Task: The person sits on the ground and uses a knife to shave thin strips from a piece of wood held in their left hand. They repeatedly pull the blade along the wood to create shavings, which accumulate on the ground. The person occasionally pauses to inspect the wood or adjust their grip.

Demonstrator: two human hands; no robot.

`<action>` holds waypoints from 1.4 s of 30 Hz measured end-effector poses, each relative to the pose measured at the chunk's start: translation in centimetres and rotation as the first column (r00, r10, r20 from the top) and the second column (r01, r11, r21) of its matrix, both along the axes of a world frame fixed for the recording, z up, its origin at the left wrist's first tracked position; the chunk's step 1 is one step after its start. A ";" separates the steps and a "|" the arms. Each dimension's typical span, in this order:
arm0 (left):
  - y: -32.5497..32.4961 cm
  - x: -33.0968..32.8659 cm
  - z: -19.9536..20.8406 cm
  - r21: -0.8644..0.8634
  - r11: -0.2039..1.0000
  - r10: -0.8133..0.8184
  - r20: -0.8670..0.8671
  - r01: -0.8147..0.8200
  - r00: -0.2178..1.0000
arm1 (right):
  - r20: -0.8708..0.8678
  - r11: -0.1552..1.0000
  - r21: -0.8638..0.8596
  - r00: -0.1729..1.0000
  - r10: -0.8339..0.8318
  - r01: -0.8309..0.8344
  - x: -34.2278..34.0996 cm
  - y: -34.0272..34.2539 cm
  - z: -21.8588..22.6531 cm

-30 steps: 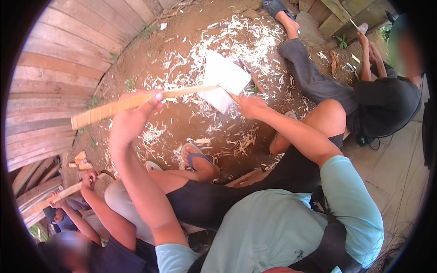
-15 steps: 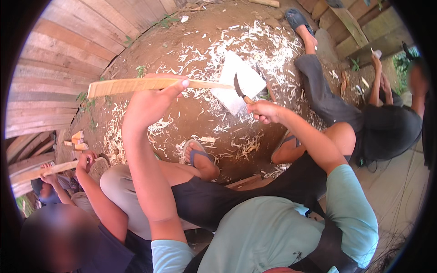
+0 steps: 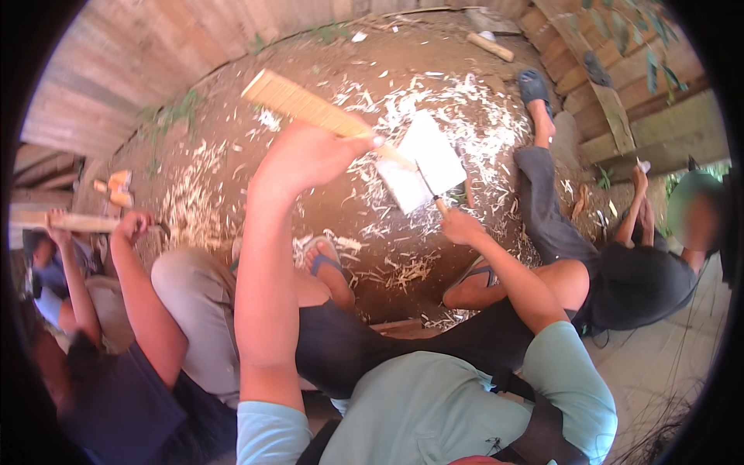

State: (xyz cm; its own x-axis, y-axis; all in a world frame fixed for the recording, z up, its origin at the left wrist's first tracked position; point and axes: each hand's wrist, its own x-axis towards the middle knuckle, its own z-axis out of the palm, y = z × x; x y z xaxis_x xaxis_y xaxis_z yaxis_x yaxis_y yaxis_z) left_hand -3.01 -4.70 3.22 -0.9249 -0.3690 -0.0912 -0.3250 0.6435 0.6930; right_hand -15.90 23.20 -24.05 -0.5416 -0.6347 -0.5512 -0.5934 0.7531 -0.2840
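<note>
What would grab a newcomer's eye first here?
First, the pale wooden strip in the left hand, slanting across the upper middle. Then the knife in the right hand, near the strip's lower end. Below them, a bright white sheet lies on brown ground among scattered shavings.

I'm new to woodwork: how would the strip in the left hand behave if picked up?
The wood strip seems stiff: both ends jut past the left hand without drooping. It's probably light, held up one-handed. The narrower end, near the knife, may snap more easily.
</note>
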 end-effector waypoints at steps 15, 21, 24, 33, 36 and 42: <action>1.0 -0.9 1.4 0.048 0.999 -0.006 0.109 0.001 0.994 | 0.145 0.079 -0.981 0.946 -0.289 0.174 1.2 -3.5 11.2; -0.6 0.9 -0.3 0.039 0.999 -0.020 0.082 0.017 0.996 | 0.083 0.997 -0.018 0.994 -0.077 0.079 0.2 1.1 1.6; -0.9 1.2 -0.1 0.061 0.997 0.047 0.115 -0.054 0.992 | 0.272 0.989 0.019 0.951 -0.145 0.145 -0.8 1.1 1.8; 0.3 -1.0 0.6 0.017 1.000 -0.003 0.036 0.002 0.999 | 0.297 0.167 -0.925 0.924 -0.242 0.341 0.5 -2.8 14.2; 0.7 -0.7 1.6 0.058 0.998 0.014 0.125 -0.021 0.992 | -0.067 0.955 -0.247 0.980 -0.186 0.164 0.1 -1.2 4.3; -2.4 1.4 -1.9 0.102 0.995 -0.035 0.132 0.022 0.991 | 0.162 0.990 0.032 0.976 -0.144 0.140 -0.4 -1.8 2.2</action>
State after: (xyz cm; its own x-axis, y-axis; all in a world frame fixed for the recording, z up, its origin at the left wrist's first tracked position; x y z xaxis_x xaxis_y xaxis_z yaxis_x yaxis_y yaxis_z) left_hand -1.56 -7.08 1.33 -0.9122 -0.3254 -0.2490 -0.4010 0.5838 0.7059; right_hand -16.27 21.41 -21.83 -0.5268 -0.5458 -0.6516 -0.4267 0.8328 -0.3527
